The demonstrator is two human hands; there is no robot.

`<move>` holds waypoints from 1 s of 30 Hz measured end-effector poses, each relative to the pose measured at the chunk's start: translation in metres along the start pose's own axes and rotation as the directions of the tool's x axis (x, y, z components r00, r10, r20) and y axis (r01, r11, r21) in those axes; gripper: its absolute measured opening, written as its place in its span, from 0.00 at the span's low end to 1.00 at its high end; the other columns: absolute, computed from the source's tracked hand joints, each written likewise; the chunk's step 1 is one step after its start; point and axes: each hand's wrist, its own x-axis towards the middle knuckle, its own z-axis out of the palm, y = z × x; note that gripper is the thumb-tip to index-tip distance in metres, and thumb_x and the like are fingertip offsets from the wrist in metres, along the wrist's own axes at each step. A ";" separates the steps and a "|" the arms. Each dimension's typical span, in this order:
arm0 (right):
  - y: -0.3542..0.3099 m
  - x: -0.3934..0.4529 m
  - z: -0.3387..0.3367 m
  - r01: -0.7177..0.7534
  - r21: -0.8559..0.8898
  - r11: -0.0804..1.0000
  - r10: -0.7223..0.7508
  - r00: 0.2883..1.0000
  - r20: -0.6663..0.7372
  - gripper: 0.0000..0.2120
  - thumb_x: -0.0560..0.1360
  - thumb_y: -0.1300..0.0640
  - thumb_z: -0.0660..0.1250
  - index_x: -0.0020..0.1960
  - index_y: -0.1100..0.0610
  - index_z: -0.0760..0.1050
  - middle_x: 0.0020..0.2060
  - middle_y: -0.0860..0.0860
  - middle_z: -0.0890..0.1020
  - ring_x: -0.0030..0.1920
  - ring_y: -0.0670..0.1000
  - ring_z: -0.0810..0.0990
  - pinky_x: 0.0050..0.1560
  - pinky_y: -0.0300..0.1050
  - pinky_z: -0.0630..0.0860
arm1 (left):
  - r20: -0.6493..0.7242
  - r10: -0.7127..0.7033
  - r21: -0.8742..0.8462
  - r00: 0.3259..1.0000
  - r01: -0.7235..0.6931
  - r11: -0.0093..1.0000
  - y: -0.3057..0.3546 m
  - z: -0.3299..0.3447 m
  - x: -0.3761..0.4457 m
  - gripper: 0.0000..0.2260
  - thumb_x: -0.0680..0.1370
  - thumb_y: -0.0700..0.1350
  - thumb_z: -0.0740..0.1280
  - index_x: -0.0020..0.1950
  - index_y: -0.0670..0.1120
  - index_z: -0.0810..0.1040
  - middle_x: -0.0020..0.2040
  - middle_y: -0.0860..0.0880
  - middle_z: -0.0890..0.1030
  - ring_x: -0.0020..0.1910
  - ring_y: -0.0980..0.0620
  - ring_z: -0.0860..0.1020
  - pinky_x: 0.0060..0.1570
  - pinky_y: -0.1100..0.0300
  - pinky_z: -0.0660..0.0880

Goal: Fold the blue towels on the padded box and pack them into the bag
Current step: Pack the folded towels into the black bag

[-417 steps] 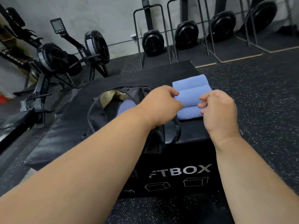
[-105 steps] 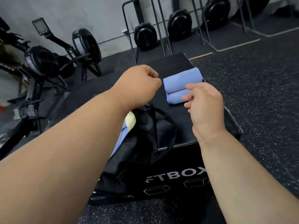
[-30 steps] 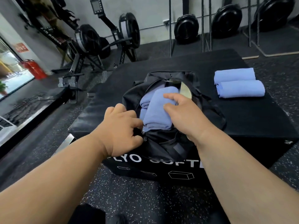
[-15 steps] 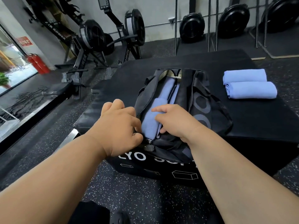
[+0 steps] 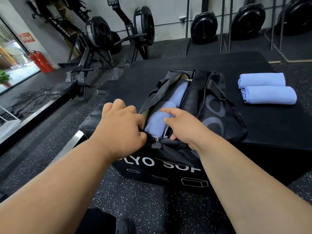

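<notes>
While L hand (image 5: 121, 125) grips bag (image 5: 212, 105) edge, R fingers (image 5: 166, 110) press towel (image 5: 157, 120).

A black fabric duffel bag (image 5: 209, 105) lies unzipped on the black padded plyo box (image 5: 270, 125), blue towels inside. The left hand (image 5: 121, 127) grips the bag's near left edge; the right hand (image 5: 184, 125) presses a folded blue towel (image 5: 155, 120) into the opening. Two rolled blue towels (image 5: 266, 88) lie side by side, touching, to the right
</notes>
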 end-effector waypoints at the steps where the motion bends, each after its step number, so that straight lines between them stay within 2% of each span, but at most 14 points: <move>1: 0.001 0.000 -0.001 0.007 -0.032 0.999 -0.007 1.000 0.006 0.21 0.85 0.55 0.59 0.76 0.40 0.72 0.46 0.50 0.81 0.28 0.47 0.77 0.27 0.32 0.72 | 0.003 -0.007 0.001 1.000 0.007 1.000 0.001 0.000 0.000 0.15 0.69 0.60 0.56 0.40 0.56 0.79 0.39 0.56 0.72 0.48 0.47 0.65 0.47 0.54 0.50; 3: 0.001 -0.001 -0.007 0.046 -0.180 0.983 -0.043 0.999 0.022 0.24 0.84 0.54 0.58 0.78 0.39 0.68 0.45 0.49 0.83 0.33 0.49 0.78 0.38 0.40 0.79 | 0.029 -0.029 -0.008 0.999 0.029 1.000 0.004 0.000 -0.001 0.15 0.70 0.60 0.56 0.43 0.57 0.80 0.41 0.56 0.72 0.49 0.47 0.65 0.48 0.54 0.50; 5: -0.002 -0.002 -0.019 0.085 -0.446 0.891 -0.066 0.996 0.058 0.25 0.85 0.54 0.56 0.80 0.41 0.64 0.59 0.51 0.83 0.46 0.51 0.80 0.54 0.51 0.80 | 0.045 -0.058 -0.025 0.997 0.059 0.998 0.010 0.002 -0.001 0.17 0.72 0.62 0.55 0.46 0.58 0.81 0.42 0.57 0.73 0.51 0.48 0.65 0.49 0.54 0.52; 8: -0.009 -0.010 -0.035 0.120 -0.758 0.642 -0.024 0.990 0.136 0.23 0.85 0.59 0.53 0.79 0.49 0.68 0.77 0.51 0.71 0.58 0.57 0.78 0.54 0.50 0.75 | 0.034 -0.098 -0.058 0.995 0.099 0.993 0.020 0.005 0.001 0.21 0.76 0.65 0.53 0.48 0.59 0.83 0.44 0.57 0.74 0.51 0.48 0.65 0.50 0.53 0.54; 11: -0.008 -0.019 -0.051 0.087 -0.786 0.612 0.017 0.992 0.124 0.24 0.86 0.59 0.52 0.81 0.49 0.65 0.76 0.48 0.72 0.65 0.56 0.77 0.57 0.48 0.72 | 0.067 -0.109 -0.046 0.992 0.113 0.993 0.031 0.006 0.005 0.25 0.80 0.70 0.50 0.55 0.62 0.84 0.49 0.56 0.74 0.54 0.46 0.66 0.53 0.51 0.57; 16: -0.001 -0.025 -0.062 0.193 -0.840 0.507 -0.026 0.978 0.208 0.18 0.84 0.63 0.56 0.68 0.55 0.78 0.64 0.55 0.82 0.64 0.58 0.80 0.64 0.55 0.78 | 0.147 -0.168 -0.027 0.975 0.173 0.985 0.052 0.009 0.014 0.23 0.79 0.73 0.57 0.57 0.61 0.83 0.51 0.53 0.74 0.53 0.46 0.63 0.56 0.49 0.60; 18: -0.010 -0.036 -0.067 0.202 -0.793 0.575 -0.002 0.969 0.245 0.18 0.85 0.63 0.56 0.69 0.56 0.78 0.66 0.55 0.81 0.65 0.57 0.78 0.65 0.48 0.74 | 0.185 -0.202 -0.002 0.962 0.206 0.979 0.055 0.009 0.017 0.23 0.77 0.74 0.59 0.56 0.60 0.83 0.50 0.53 0.73 0.52 0.46 0.62 0.56 0.49 0.61; 20: -0.012 -0.043 -0.072 0.243 -0.739 0.629 -0.013 0.953 0.302 0.16 0.85 0.62 0.55 0.66 0.55 0.78 0.66 0.54 0.81 0.63 0.55 0.78 0.57 0.43 0.71 | 0.202 -0.224 0.028 0.953 0.223 0.974 0.057 0.006 0.021 0.22 0.76 0.73 0.61 0.53 0.59 0.83 0.48 0.53 0.73 0.51 0.46 0.63 0.53 0.49 0.59; 23: -0.011 -0.048 -0.077 0.343 -0.717 0.606 -0.049 0.916 0.398 0.16 0.82 0.63 0.58 0.59 0.52 0.82 0.61 0.50 0.83 0.57 0.51 0.80 0.58 0.45 0.75 | 0.243 -0.246 0.087 0.938 0.231 0.969 0.061 -0.003 0.027 0.21 0.74 0.70 0.62 0.50 0.55 0.83 0.44 0.53 0.70 0.49 0.46 0.63 0.51 0.50 0.57; 25: -0.011 -0.049 -0.081 0.376 -0.688 0.621 -0.070 0.901 0.429 0.17 0.81 0.64 0.59 0.56 0.49 0.83 0.55 0.46 0.83 0.48 0.42 0.79 0.52 0.38 0.76 | 0.273 -0.249 0.135 0.929 0.219 0.966 0.059 -0.009 0.030 0.22 0.74 0.70 0.62 0.51 0.55 0.82 0.45 0.53 0.70 0.50 0.45 0.62 0.51 0.50 0.57; 26: -0.010 -0.049 -0.082 0.380 -0.658 0.650 -0.087 0.897 0.433 0.17 0.81 0.65 0.59 0.53 0.49 0.83 0.50 0.46 0.82 0.41 0.41 0.77 0.47 0.34 0.75 | 0.284 -0.252 0.153 0.925 0.215 0.964 0.056 -0.011 0.031 0.23 0.74 0.71 0.61 0.52 0.55 0.82 0.46 0.53 0.71 0.50 0.45 0.63 0.51 0.49 0.57; 27: -0.010 -0.050 -0.082 0.384 -0.624 0.680 -0.113 0.897 0.428 0.17 0.80 0.67 0.59 0.50 0.51 0.82 0.48 0.47 0.81 0.38 0.44 0.75 0.46 0.37 0.75 | 0.287 -0.259 0.167 0.922 0.218 0.962 0.053 -0.014 0.032 0.24 0.74 0.72 0.60 0.52 0.55 0.82 0.47 0.53 0.73 0.51 0.45 0.63 0.51 0.49 0.57; 29: -0.007 -0.052 -0.083 0.359 -0.545 0.758 -0.137 0.904 0.404 0.17 0.79 0.70 0.59 0.52 0.55 0.83 0.47 0.50 0.81 0.43 0.47 0.75 0.49 0.42 0.74 | 0.263 -0.280 0.171 0.923 0.242 0.955 0.049 -0.022 0.033 0.25 0.74 0.72 0.58 0.53 0.55 0.82 0.50 0.52 0.75 0.51 0.45 0.63 0.52 0.48 0.58; 30: -0.004 -0.052 -0.084 0.348 -0.518 0.782 -0.142 0.908 0.395 0.17 0.79 0.71 0.59 0.55 0.55 0.83 0.48 0.48 0.80 0.45 0.47 0.76 0.49 0.40 0.74 | 0.244 -0.291 0.163 0.925 0.256 0.953 0.049 -0.025 0.033 0.24 0.74 0.71 0.58 0.53 0.56 0.82 0.51 0.52 0.75 0.51 0.45 0.63 0.52 0.48 0.58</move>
